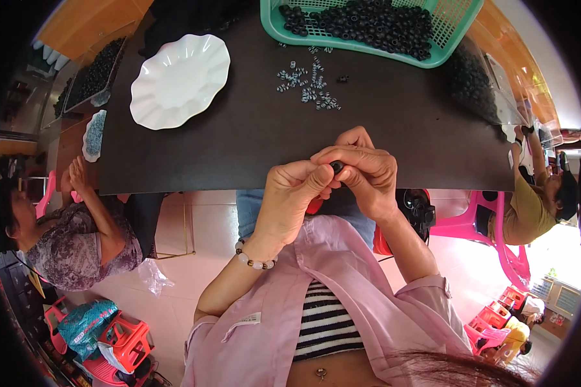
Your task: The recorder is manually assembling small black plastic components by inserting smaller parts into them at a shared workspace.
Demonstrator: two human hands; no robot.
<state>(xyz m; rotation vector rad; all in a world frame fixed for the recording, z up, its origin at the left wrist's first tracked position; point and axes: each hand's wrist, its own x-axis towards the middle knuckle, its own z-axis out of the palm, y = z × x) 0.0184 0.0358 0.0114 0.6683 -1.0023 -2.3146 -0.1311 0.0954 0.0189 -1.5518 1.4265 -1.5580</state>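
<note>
Both my hands meet over the near edge of a dark table [239, 142]. My left hand [294, 193] and my right hand [361, 171] pinch one small black ring [336, 167] between their fingertips. Farther back on the table lies a loose scatter of several small metal springs [306, 80]. Behind them a green plastic basket [455, 35] holds many black rings. A white scalloped plate [179, 80] stands at the back left with nothing on it.
One person sits at the left [77, 238] by a tray of black parts [93, 74]; another sits at the right [536, 193]. Pink and red plastic stools [126, 338] stand on the floor. A clear bag of black parts [474, 84] lies at the table's right.
</note>
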